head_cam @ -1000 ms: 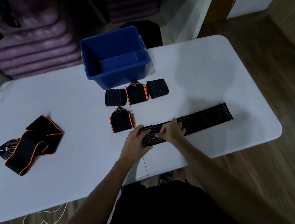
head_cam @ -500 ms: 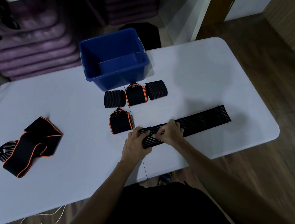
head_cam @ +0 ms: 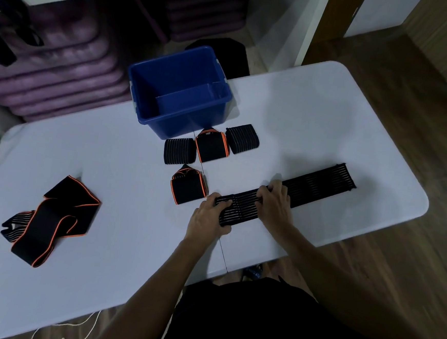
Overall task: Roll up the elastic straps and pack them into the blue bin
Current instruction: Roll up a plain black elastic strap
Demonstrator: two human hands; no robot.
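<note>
A long black ribbed strap (head_cam: 320, 183) lies stretched across the white table (head_cam: 314, 117), running up to the right. Its near end is folded over into a thick flat roll (head_cam: 238, 209). My left hand (head_cam: 208, 217) grips the left side of that roll. My right hand (head_cam: 274, 202) presses on its right side, fingers curled over the strap. Several rolled straps sit just past my hands: two ribbed black ones (head_cam: 179, 151) (head_cam: 242, 138) and two with orange edging (head_cam: 211, 147) (head_cam: 188, 188). The blue bin (head_cam: 183, 124) stands behind them, with nothing showing inside.
An unrolled black strap with orange trim (head_cam: 53, 216) lies crumpled at the table's left. Purple cushions (head_cam: 51, 70) are stacked on shelves beyond the far edge. A black stool (head_cam: 226, 52) stands behind the bin. Wooden floor lies to the right.
The roll under my hands has grown a turn thicker and the flat part of the strap is a little shorter. Both hands stay on it.
</note>
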